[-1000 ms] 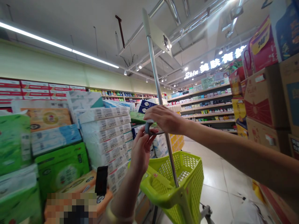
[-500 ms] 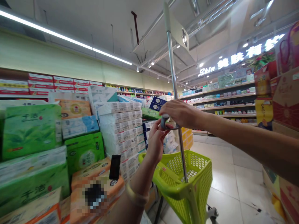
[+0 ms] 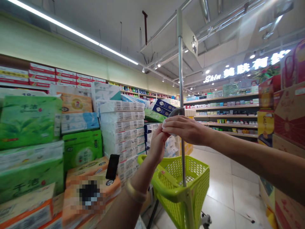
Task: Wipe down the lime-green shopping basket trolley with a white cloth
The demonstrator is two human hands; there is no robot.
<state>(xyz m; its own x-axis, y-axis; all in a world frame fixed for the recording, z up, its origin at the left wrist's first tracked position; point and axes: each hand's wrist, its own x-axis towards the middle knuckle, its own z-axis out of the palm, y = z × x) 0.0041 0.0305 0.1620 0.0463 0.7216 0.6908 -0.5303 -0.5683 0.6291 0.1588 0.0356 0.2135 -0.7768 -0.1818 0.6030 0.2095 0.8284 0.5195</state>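
Note:
In front of me, my left hand [image 3: 159, 141] and my right hand [image 3: 182, 128] meet at a grey ring-shaped holder [image 3: 176, 112] fixed to an upright metal pole [image 3: 181, 76]. My left fingers are closed at the holder's near left side. The right hand's fingers lie together across it from the right, touching the left fingertips and covering most of the ring. A small pale edge shows between the fingers; I cannot tell what it is. The pole rises from a lime-green shopping cart [image 3: 177, 190] and carries a white sign panel [image 3: 190, 38] on top.
Tissue packs [image 3: 30, 117] are piled on the left beside a tall stack of white packs [image 3: 122, 127]. A black phone-like object [image 3: 112, 167] lies on an orange pack. Gift boxes [image 3: 289, 108] stand at right, and stocked shelves [image 3: 224, 116] line the back above a tiled floor [image 3: 221, 181].
My right hand has lowered and its fingers now cover the ring, which showed open between both hands before. The view has shifted slightly.

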